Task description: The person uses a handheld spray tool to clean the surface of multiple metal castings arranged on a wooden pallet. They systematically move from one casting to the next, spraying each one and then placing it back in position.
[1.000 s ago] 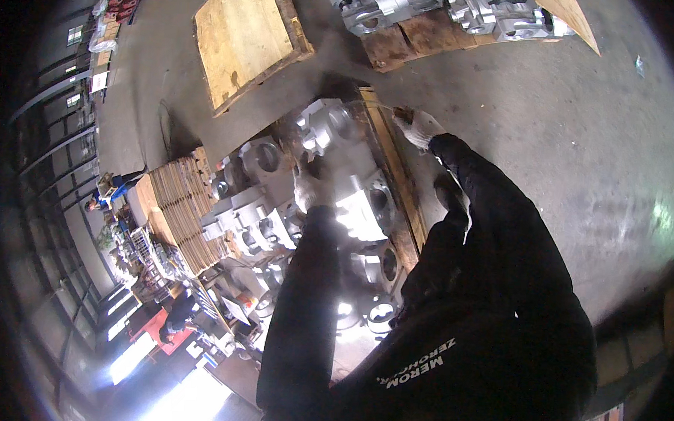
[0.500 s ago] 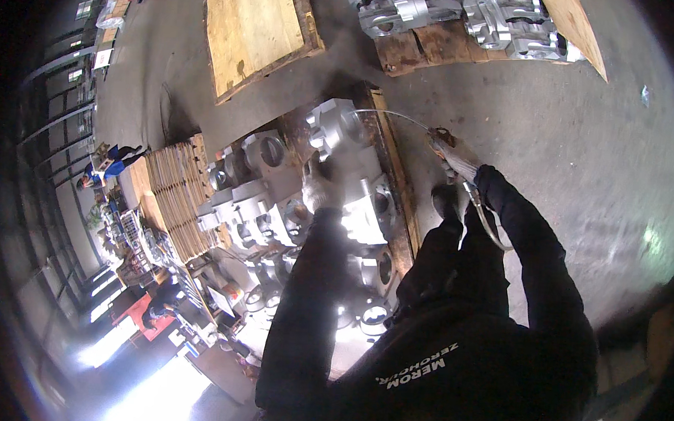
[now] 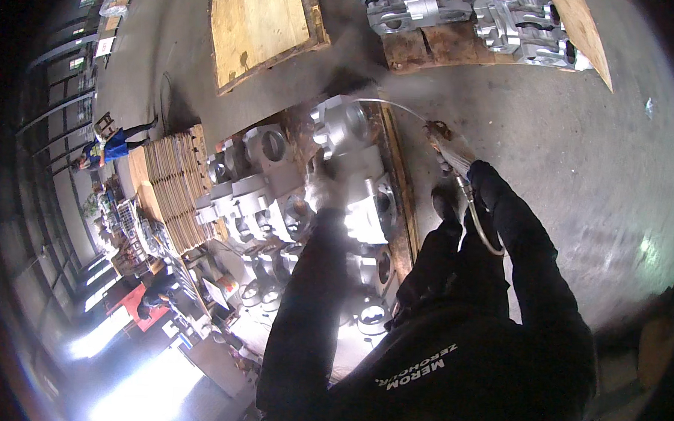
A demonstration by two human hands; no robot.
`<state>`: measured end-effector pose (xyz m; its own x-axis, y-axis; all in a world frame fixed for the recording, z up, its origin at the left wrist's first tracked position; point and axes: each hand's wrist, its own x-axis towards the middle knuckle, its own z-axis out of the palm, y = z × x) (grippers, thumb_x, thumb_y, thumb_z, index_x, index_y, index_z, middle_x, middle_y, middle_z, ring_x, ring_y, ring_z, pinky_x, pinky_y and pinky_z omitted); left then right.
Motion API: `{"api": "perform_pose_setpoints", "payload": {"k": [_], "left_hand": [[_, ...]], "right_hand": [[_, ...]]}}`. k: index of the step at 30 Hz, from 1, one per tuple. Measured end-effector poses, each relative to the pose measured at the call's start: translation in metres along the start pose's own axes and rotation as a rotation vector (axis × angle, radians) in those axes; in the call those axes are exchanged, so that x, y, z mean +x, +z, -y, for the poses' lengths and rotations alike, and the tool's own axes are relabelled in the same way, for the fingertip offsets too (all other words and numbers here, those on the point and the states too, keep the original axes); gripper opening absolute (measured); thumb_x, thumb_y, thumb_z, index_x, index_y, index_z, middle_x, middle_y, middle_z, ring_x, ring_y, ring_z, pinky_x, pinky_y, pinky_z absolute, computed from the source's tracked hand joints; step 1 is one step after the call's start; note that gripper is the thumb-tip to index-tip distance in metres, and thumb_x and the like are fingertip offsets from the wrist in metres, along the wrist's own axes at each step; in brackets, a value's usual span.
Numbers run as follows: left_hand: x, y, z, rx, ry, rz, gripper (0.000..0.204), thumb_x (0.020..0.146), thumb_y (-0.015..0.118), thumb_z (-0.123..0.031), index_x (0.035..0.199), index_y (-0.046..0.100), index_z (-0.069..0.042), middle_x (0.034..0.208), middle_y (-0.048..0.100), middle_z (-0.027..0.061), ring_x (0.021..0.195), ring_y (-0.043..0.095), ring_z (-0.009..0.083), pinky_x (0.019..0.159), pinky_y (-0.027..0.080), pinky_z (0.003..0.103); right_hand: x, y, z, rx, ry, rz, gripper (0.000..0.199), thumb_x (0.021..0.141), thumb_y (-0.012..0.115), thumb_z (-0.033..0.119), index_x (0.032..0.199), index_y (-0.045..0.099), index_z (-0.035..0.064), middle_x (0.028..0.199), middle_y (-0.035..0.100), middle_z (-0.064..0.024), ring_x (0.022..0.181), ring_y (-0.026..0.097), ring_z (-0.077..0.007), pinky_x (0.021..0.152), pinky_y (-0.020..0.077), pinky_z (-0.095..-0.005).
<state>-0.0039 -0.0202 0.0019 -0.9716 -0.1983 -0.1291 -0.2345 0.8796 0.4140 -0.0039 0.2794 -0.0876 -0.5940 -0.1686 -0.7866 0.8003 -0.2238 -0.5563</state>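
Observation:
My right hand (image 3: 451,148), gloved, is closed around an air blow gun (image 3: 437,130). From the gun a long thin curved nozzle tube reaches left to the top of a silver metal casting (image 3: 342,126) with a round bore. A pale hose (image 3: 485,228) hangs from the gun, beside my legs. My left hand (image 3: 321,187), in a light glove, is at the near left side of that casting, its fingers curled against it. Haze and glare blur the left fingers. More castings (image 3: 267,149) stand in rows around my left hand on a wooden pallet (image 3: 399,191).
Beyond the pallet lies a wooden board-topped pallet (image 3: 261,26). At the far right, more castings (image 3: 510,26) rest on a wooden base (image 3: 438,51). Stacked wooden panels (image 3: 174,181) stand at the left. A person in blue (image 3: 114,148) is farther off, another person (image 3: 152,300) below.
The nozzle's end has shifted slightly up and left over the casting. My left hand stays at the casting's side. The distant person in blue has changed position, and the view has shifted a little.

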Motion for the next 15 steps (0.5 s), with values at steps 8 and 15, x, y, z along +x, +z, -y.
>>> {"api": "perform_pose_setpoints", "payload": {"k": [8, 15], "left_hand": [[0.007, 0.010, 0.004, 0.038, 0.050, -0.051, 0.049, 0.089, 0.061, -0.033, 0.132, 0.057, -0.010, 0.118, 0.062, 0.0182, 0.102, 0.064, 0.0361, 0.084, 0.053, 0.046], [0.004, -0.001, -0.010, 0.111, -0.016, 0.026, 0.050, 0.088, 0.062, -0.033, 0.132, 0.057, -0.010, 0.122, 0.061, 0.0168, 0.106, 0.064, 0.0349, 0.088, 0.053, 0.046]], "right_hand": [[0.019, -0.007, 0.004, -0.041, -0.069, 0.013, 0.053, 0.088, 0.065, 0.061, 0.070, 0.050, 0.0135, 0.054, 0.045, 0.0016, 0.041, 0.042, -0.0103, 0.040, 0.0326, -0.0282], [0.017, -0.009, 0.011, -0.043, 0.060, 0.043, 0.054, 0.087, 0.065, 0.063, 0.073, 0.049, 0.0138, 0.053, 0.043, 0.0024, 0.041, 0.040, -0.0093, 0.040, 0.0306, -0.0291]]}}
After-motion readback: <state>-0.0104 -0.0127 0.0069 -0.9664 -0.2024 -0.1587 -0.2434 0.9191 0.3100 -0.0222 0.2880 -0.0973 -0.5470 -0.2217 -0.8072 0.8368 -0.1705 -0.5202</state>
